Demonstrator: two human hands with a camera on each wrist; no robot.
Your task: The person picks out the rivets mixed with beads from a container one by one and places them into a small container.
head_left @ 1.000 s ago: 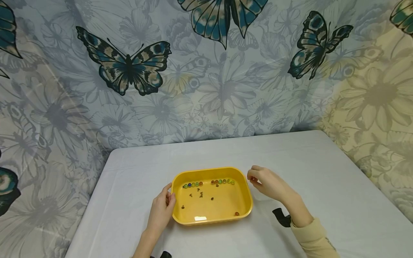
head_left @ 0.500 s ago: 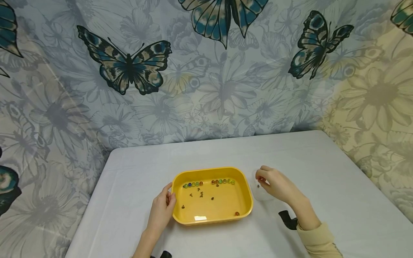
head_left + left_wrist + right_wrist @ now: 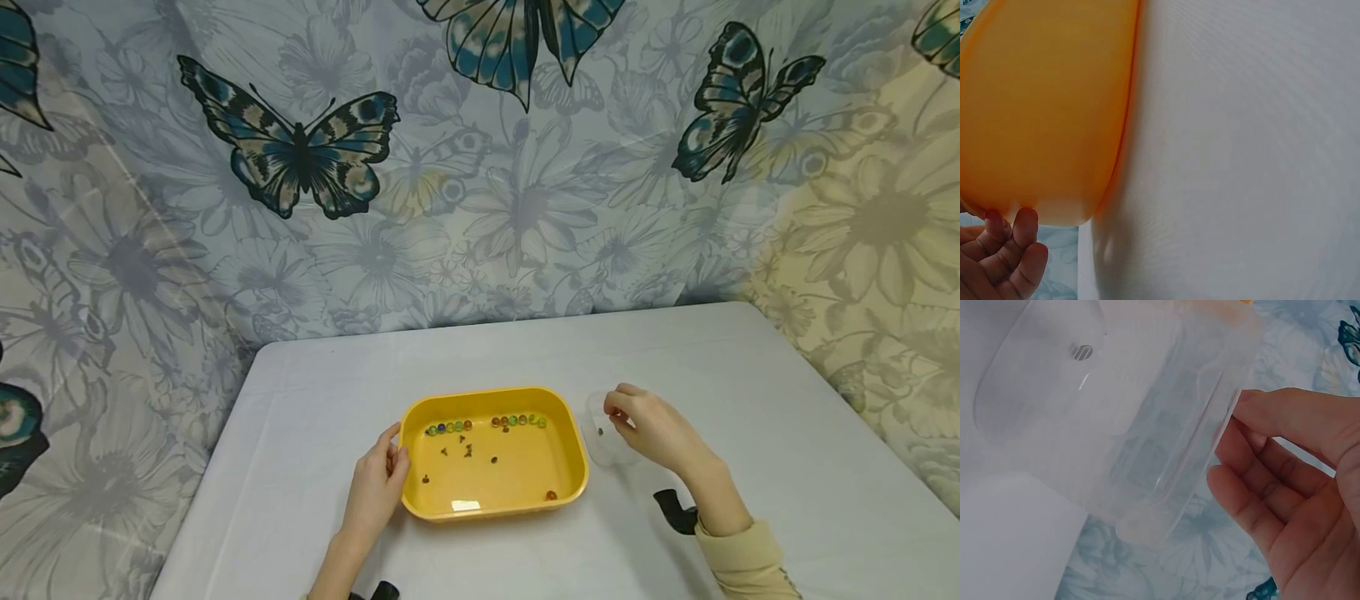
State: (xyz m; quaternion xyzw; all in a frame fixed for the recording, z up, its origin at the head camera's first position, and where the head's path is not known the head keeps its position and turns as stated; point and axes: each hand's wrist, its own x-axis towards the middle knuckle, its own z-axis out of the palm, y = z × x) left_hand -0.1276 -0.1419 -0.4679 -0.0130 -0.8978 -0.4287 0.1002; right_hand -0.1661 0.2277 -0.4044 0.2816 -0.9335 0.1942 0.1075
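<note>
My left hand (image 3: 377,483) holds the left end of a yellow plastic tray (image 3: 517,498), its fingertips against the wall in the left wrist view. Inside the tray, two short rows of glass marbles (image 3: 450,429) in green, blue and amber lie along the far side. Several small brown bits (image 3: 468,451) are scattered below them, and one amber marble (image 3: 551,496) sits in the near right corner. Right of the tray, my right hand (image 3: 651,427) pinches the rim of a clear plastic container (image 3: 1141,456) between thumb and fingers. One small striped dark piece (image 3: 1082,352) lies in the container.
A white cloth covers the table (image 3: 322,383). Behind it hangs a flowered wall covering (image 3: 517,208) with large butterflies. Black straps (image 3: 675,511) show near both wrists.
My right hand has shifted right, away from the tray's edge, uncovering the clear container and the dark piece in it. My left hand and the tray stay put.
</note>
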